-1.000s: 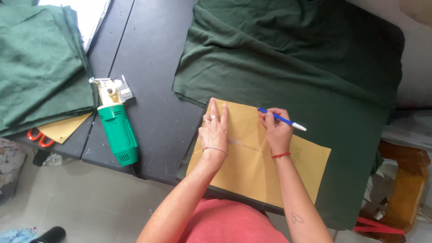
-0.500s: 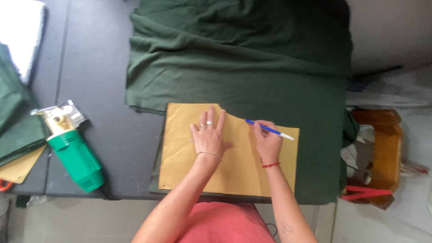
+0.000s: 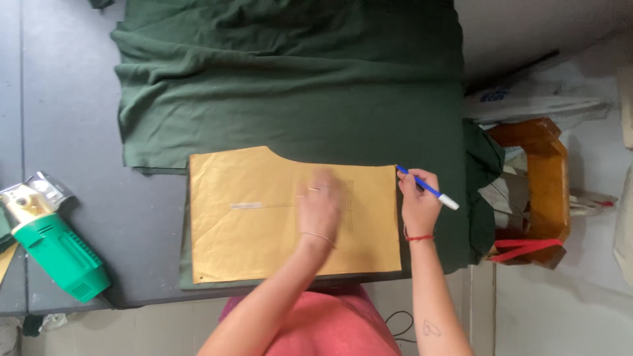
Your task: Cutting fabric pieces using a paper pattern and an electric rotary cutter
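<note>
Where the dark grey bench [image 3: 72, 132] reaches its left edge, a green handheld electric cutter with a metal guard [image 3: 49, 247] lies on its side, well apart from the work. Next comes a large dark green piece of soft fabric [image 3: 290, 86], spread over the bench and draping off its right end. On the fabric's near part lies a flat tan paper pattern piece with a curved notch in its top edge [image 3: 250, 224]. The left hand [image 3: 321, 204], blurred, rests flat and open on the pattern, grasping nothing. Just beside the pattern's right edge, the right hand [image 3: 419, 201] is closed around a blue pen with a white cap [image 3: 427, 188], its tip at the pattern's top right corner. Light and thin, the pattern would likely slide or crease easily, so a flat palm near its middle seems the best hold. A brown wooden stool [image 3: 544, 184] stands rightmost.
</note>
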